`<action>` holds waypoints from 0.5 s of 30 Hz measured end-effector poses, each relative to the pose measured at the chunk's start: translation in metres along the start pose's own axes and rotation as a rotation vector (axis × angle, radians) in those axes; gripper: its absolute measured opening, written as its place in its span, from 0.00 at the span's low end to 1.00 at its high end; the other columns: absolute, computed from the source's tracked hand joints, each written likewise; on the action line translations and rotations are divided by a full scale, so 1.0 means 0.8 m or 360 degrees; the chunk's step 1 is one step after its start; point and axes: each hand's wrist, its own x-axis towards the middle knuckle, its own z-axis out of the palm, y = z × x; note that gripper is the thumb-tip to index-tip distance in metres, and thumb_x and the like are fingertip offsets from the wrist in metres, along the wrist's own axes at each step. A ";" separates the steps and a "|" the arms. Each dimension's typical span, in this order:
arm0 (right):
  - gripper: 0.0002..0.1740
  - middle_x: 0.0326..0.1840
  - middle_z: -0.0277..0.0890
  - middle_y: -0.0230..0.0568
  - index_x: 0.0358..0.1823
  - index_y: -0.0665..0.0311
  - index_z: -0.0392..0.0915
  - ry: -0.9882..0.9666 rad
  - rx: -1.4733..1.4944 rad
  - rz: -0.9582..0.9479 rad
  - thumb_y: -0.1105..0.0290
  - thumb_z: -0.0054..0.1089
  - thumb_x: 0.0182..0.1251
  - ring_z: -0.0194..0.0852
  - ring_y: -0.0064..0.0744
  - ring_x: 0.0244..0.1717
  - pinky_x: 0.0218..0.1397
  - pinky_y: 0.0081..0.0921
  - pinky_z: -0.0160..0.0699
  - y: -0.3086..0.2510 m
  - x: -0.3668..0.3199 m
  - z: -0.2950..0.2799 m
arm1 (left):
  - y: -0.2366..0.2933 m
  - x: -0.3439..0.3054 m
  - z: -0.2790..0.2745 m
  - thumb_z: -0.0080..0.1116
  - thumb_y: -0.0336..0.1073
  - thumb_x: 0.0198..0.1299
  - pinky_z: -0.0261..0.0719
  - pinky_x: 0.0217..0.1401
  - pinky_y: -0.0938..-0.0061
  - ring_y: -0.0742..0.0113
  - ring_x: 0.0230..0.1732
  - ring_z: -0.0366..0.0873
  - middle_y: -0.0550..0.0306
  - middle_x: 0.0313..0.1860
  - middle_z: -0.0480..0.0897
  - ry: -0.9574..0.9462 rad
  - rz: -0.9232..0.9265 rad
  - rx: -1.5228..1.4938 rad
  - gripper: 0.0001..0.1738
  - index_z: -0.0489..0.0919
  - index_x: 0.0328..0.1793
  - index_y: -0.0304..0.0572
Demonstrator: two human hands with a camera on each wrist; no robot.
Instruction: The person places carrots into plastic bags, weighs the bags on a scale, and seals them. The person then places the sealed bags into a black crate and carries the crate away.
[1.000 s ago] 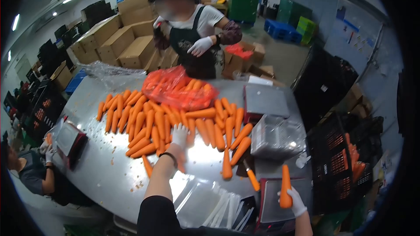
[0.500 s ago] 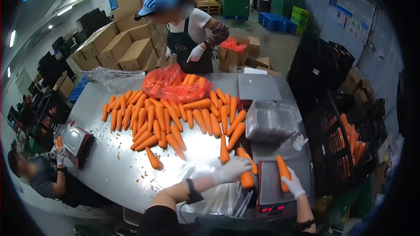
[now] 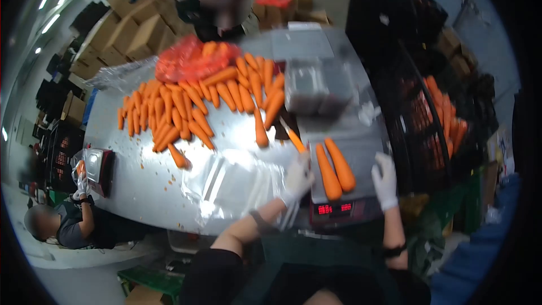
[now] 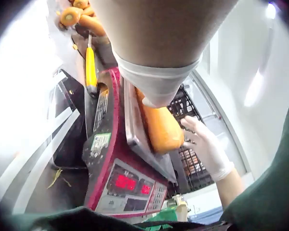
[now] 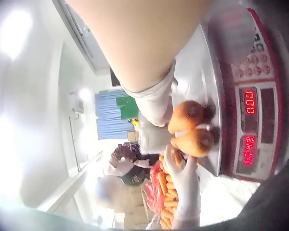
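Two carrots [image 3: 328,176] lie side by side on the steel pan of a red digital scale [image 3: 345,210], its red digits lit. My left hand [image 3: 297,179], in a white glove, is at the scale's left edge; the right wrist view shows its fingers [image 5: 190,168] fairly straight beside the carrots. To the right of the pan, my gloved right hand [image 3: 385,182] is apart from the carrots, fingers loosely spread in the left wrist view. A knife with an orange-yellow handle [image 3: 294,140] lies just beyond the left hand.
A carrot pile [image 3: 169,107] and a red plastic bag [image 3: 195,65] cover the back of the steel table. Clear plastic trays [image 3: 316,86] stand behind the scale, plastic bags [image 3: 234,178] left of it. A black crate [image 3: 420,118] is at right. Two other people stand around the table.
My left hand went from the pile to the scale, bringing a carrot. The right hand let go of its carrot and drew aside. The head view has tipped downward.
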 end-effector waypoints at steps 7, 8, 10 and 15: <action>0.22 0.64 0.73 0.41 0.64 0.65 0.73 -0.0414 0.0401 0.0232 0.72 0.57 0.70 0.75 0.39 0.61 0.64 0.32 0.72 0.041 0.039 -0.006 | -0.053 -0.043 -0.066 0.48 0.27 0.68 0.79 0.53 0.75 0.69 0.45 0.82 0.54 0.46 0.85 0.0062 -0.0924 -0.0499 0.17 0.79 0.61 0.37; 0.23 0.65 0.72 0.43 0.66 0.63 0.72 -0.0404 0.0427 0.0251 0.70 0.58 0.70 0.74 0.42 0.62 0.66 0.34 0.71 0.043 0.048 -0.002 | -0.048 -0.053 -0.071 0.48 0.27 0.68 0.79 0.54 0.75 0.69 0.46 0.82 0.54 0.46 0.85 0.0088 -0.0993 -0.0529 0.18 0.78 0.62 0.36; 0.25 0.66 0.71 0.45 0.68 0.62 0.71 -0.0397 0.0468 0.0260 0.68 0.59 0.70 0.73 0.44 0.63 0.67 0.36 0.70 0.054 0.069 0.020 | -0.050 -0.070 -0.068 0.49 0.28 0.68 0.79 0.55 0.75 0.69 0.46 0.82 0.53 0.48 0.85 0.0060 -0.1022 -0.0561 0.18 0.78 0.62 0.36; 0.39 0.77 0.57 0.58 0.74 0.57 0.66 -0.0832 0.0143 -0.0273 0.51 0.63 0.64 0.57 0.62 0.75 0.76 0.44 0.60 -0.010 0.073 0.085 | -0.002 -0.066 -0.017 0.53 0.31 0.66 0.76 0.59 0.74 0.67 0.55 0.79 0.52 0.57 0.81 -0.0266 -0.0976 -0.0732 0.25 0.72 0.70 0.38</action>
